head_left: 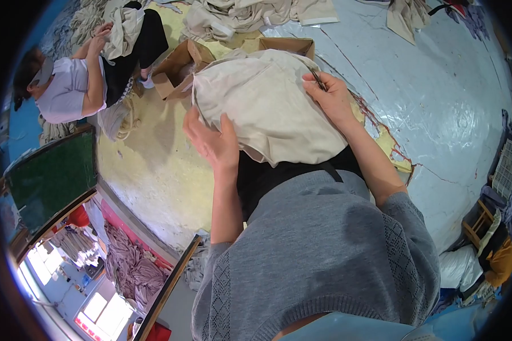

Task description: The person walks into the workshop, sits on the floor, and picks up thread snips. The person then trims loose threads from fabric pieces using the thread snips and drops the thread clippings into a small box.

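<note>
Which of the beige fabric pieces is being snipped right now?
The beige garment on the lap, under both hands; the right hand holds small snips on it.

A beige garment (pixel 267 105) lies spread over the person's lap. The left hand (pixel 213 142) rests flat on its near left edge, fingers spread. The right hand (pixel 333 99) presses on the cloth's right side and pinches small dark snips (pixel 318 79) between thumb and fingers. Just beyond the garment stands an open cardboard box (pixel 179 68) on the worn painted floor (pixel 449 96). At upper left, a co-worker (pixel 68 85) sits handling pale fabric (pixel 122 28).
</note>
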`<state>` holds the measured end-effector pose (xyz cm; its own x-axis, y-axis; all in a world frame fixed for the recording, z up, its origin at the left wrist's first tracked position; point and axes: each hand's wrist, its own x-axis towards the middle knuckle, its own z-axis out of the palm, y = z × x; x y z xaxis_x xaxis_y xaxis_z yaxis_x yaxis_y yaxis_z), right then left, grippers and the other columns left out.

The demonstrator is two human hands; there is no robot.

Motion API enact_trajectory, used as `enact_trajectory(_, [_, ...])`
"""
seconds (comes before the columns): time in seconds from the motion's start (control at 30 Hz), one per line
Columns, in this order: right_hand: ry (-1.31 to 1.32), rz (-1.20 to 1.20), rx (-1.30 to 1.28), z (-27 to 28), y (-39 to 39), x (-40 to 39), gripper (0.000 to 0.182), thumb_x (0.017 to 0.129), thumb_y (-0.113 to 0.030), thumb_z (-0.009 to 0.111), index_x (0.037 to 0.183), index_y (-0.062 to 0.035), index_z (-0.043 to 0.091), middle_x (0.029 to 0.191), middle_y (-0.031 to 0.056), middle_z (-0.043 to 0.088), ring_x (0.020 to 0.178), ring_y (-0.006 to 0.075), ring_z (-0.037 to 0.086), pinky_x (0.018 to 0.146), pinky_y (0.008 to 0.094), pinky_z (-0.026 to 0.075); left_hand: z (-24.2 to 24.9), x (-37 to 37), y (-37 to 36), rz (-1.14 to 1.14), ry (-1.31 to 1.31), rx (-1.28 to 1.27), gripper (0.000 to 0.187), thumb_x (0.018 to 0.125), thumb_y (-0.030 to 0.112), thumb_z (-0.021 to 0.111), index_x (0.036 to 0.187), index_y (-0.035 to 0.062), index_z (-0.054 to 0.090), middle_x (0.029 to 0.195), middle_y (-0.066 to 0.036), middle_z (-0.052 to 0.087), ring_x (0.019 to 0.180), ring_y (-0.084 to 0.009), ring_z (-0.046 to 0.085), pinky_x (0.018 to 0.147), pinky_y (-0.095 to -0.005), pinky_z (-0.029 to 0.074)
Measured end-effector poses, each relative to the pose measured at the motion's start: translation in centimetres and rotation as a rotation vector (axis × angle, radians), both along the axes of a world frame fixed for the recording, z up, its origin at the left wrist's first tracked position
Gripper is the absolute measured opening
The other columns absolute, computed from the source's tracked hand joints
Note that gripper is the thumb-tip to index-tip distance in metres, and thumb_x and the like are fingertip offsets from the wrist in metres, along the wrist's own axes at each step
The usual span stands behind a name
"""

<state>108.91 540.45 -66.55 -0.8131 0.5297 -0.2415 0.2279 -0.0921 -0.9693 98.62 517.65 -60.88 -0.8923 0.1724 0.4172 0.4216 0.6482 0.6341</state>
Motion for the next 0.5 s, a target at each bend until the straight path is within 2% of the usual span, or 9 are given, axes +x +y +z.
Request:
enact_trajectory(0.07, [0.008, 0.014, 0.046, -0.2, 0.1, -1.2, 0.029, 0.082, -0.016, 0.074, 0.105, -0.0008, 0.066, 0.075, -0.0070, 0.056, 0.066, 0.0021, 0.045, 0.061, 0.0191, 0.039, 1.1, -1.3, 1.3, -0.145, 0.161, -0.188, 0.038, 0.077, 0.005, 0.068, 0.113, -0.0032, 0.057, 0.102, -0.018, 0.060, 0.101, -0.0324, 0.056, 0.093, -0.0413, 0.042])
enact_trajectory(0.17, [0.016, 0.061, 0.165, -0.2, -0.2, -2.8, 0.033, 0.078, -0.014, 0.077, 0.106, -0.0015, 0.066, 0.076, -0.0062, 0.054, 0.067, 0.0029, 0.044, 0.060, 0.0198, 0.039, -0.7, -3.1, 4.2, -0.375, 0.030, -0.144, 0.038, 0.075, 0.011, 0.069, 0.110, -0.0005, 0.060, 0.102, -0.016, 0.061, 0.100, -0.0342, 0.056, 0.092, -0.0443, 0.041])
enact_trajectory(0.23, [-0.009, 0.076, 0.201, 0.9, -0.4, -3.2, 0.036, 0.075, -0.011, 0.078, 0.107, -0.0026, 0.065, 0.076, -0.0054, 0.053, 0.067, 0.0038, 0.044, 0.060, 0.0201, 0.039, -1.9, -3.7, 6.3, -0.403, -0.125, -0.202, 0.034, 0.076, 0.014, 0.069, 0.106, 0.0013, 0.061, 0.104, -0.014, 0.061, 0.100, -0.0337, 0.056, 0.090, -0.0449, 0.041])
enact_trajectory(0.33, [0.115, 0.073, 0.355, 0.0, -0.7, -2.8, 0.038, 0.071, -0.017, 0.080, 0.104, -0.0035, 0.066, 0.074, 0.0038, 0.059, 0.066, 0.0121, 0.055, 0.061, 0.0267, 0.045, -3.3, -3.9, 8.1, -0.399, -0.238, -0.267, 0.031, 0.075, 0.016, 0.070, 0.102, 0.0026, 0.062, 0.103, -0.013, 0.062, 0.099, -0.0337, 0.057, 0.087, -0.0457, 0.042])
enact_trajectory(0.37, [0.084, 0.132, 0.446, -0.2, -0.5, -2.5, 0.034, 0.072, -0.017, 0.080, 0.100, -0.0036, 0.068, 0.079, 0.0082, 0.062, 0.069, 0.0169, 0.059, 0.061, 0.0296, 0.046, -3.6, -3.9, 8.3, -0.392, -0.258, -0.288, 0.030, 0.074, 0.016, 0.070, 0.100, 0.0029, 0.062, 0.102, -0.013, 0.062, 0.099, -0.0338, 0.057, 0.086, -0.0460, 0.042])
enact_trajectory(0.5, [0.079, 0.113, 0.391, -0.8, -0.5, -2.6, 0.024, 0.074, -0.016, 0.078, 0.092, -0.0019, 0.069, 0.078, 0.0101, 0.063, 0.067, 0.0196, 0.059, 0.061, 0.0308, 0.046, -3.6, -4.3, 8.5, -0.396, -0.286, -0.287, 0.030, 0.076, 0.018, 0.071, 0.100, 0.0006, 0.063, 0.099, -0.015, 0.065, 0.092, -0.0316, 0.061, 0.081, -0.0396, 0.047])
